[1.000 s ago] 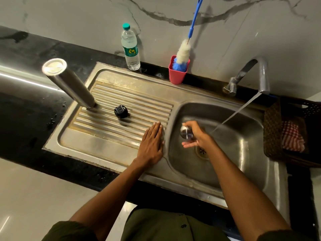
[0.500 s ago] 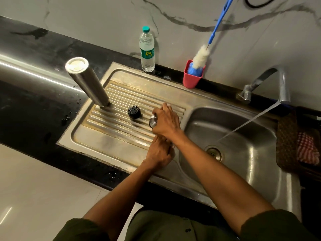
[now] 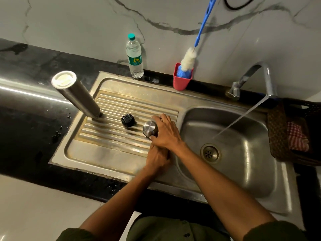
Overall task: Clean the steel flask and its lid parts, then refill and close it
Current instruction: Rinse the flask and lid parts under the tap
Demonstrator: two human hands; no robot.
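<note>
We see the steel flask (image 3: pixel 78 96) standing inverted on the ribbed drainboard, mouth down. Beside it sits the black inner stopper (image 3: pixel 128 120) — and just right of that, the steel cap (image 3: pixel 149 128), dome up.
</note>
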